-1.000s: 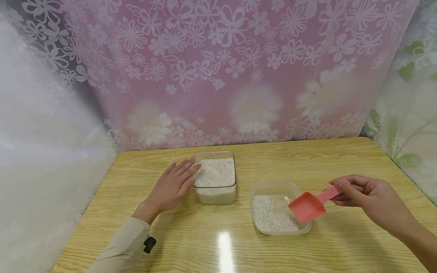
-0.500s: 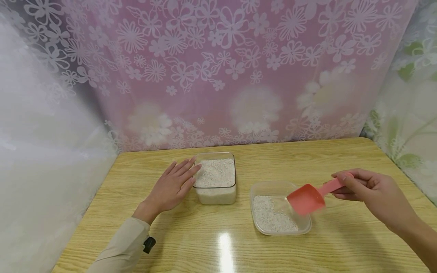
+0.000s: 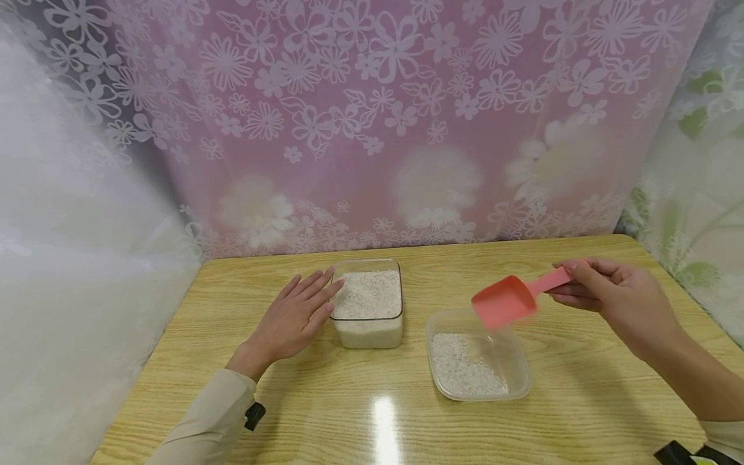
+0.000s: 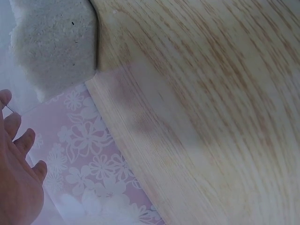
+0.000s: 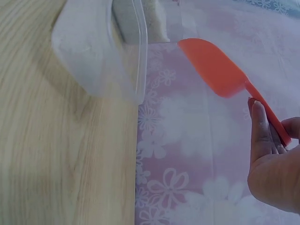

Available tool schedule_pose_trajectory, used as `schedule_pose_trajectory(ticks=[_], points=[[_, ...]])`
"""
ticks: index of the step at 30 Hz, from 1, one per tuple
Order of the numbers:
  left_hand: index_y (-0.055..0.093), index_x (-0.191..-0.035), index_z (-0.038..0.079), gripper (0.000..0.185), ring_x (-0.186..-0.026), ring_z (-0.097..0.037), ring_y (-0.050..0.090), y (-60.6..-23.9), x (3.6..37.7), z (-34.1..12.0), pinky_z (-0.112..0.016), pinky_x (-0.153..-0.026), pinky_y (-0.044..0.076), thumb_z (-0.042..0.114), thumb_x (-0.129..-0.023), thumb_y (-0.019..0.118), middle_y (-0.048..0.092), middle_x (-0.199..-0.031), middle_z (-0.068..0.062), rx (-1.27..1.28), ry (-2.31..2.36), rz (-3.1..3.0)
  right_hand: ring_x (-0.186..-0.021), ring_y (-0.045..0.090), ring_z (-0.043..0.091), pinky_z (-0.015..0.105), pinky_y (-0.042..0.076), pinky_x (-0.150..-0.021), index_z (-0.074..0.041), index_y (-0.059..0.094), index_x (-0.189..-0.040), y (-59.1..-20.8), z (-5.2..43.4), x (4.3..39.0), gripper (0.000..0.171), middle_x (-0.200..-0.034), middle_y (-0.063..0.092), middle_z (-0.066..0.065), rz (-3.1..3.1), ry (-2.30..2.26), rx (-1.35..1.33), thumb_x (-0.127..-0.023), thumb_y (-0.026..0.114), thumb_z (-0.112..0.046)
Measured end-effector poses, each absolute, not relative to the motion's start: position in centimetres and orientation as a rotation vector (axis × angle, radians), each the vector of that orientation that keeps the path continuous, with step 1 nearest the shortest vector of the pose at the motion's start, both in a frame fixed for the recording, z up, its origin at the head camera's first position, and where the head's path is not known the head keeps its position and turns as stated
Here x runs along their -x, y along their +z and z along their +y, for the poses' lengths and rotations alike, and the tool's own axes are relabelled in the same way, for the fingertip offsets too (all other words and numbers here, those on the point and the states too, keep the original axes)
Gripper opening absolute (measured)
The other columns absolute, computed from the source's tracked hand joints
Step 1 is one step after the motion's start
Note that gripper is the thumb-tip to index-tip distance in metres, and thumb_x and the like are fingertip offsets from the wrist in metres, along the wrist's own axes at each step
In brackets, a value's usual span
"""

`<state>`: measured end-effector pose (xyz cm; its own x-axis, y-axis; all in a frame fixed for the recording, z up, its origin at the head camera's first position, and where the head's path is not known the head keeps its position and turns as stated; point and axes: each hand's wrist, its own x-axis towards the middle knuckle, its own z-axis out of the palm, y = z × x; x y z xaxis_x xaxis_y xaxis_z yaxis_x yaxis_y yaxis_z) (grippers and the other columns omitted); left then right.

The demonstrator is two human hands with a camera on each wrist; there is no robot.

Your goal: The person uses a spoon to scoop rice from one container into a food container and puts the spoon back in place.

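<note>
My right hand (image 3: pixel 616 300) pinches the handle of a red plastic scoop (image 3: pixel 504 301), held in the air above the far edge of a shallow clear container (image 3: pixel 517 374) with a thin layer of white grains. The scoop (image 5: pixel 215 68) looks empty from below. My left hand (image 3: pixel 293 316) lies flat with straight fingers on the table, fingertips touching the left wall of a taller clear container (image 3: pixel 372 332) filled with white grains. In the left wrist view that container (image 4: pixel 51 47) and my fingers (image 4: pixel 18 136) show at the left edge.
The wooden table (image 3: pixel 581 413) is fenced by a pink flowered curtain (image 3: pixel 378 129) at the back, a white drape (image 3: pixel 70 258) on the left and a green-flowered one (image 3: pixel 697 194) on the right. The two containers stand near the middle.
My right hand has lifted the scoop up and to the left, from over the shallow container's near right side to above its far edge. The left hand has stayed still.
</note>
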<state>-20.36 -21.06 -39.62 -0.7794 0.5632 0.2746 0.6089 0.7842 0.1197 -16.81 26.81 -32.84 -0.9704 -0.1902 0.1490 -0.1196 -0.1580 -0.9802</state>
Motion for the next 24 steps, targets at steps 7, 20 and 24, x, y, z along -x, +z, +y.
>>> schedule_pose_trajectory(ticks=[7,20,24], points=[[0.035,-0.15,0.021,0.05,-0.143,-0.023,0.019,-39.7,20.4,-21.1,-0.048,-0.114,0.012,0.041,-0.105,0.027,0.023,-0.157,-0.003,0.917,-0.272,-2.753,-0.082,0.07,0.024,0.033,0.054,-0.076,-0.001,0.068,-0.105,-32.0,25.0,18.3,0.02,-0.094,0.071,0.013,1.996,-2.343,0.269,-0.097,0.057,-0.015],[0.032,-0.151,0.024,0.05,-0.143,-0.02,0.016,-39.7,20.4,-21.2,-0.045,-0.115,0.009,0.043,-0.106,0.024,0.02,-0.158,0.0,0.901,-0.274,-2.781,-0.085,0.07,0.025,0.034,0.052,-0.08,0.0,0.067,-0.107,-31.5,20.9,21.2,0.019,-0.096,0.07,0.015,1.721,-2.44,0.303,-0.094,0.061,-0.013],[0.034,-0.151,0.023,0.049,-0.143,-0.021,0.018,-39.7,20.4,-21.1,-0.047,-0.115,0.01,0.041,-0.106,0.025,0.02,-0.157,0.0,0.91,-0.277,-2.765,-0.085,0.07,0.024,0.033,0.053,-0.08,-0.005,0.069,-0.107,-31.4,19.5,21.9,0.021,-0.097,0.07,0.012,1.792,-2.41,0.251,-0.093,0.063,-0.019]])
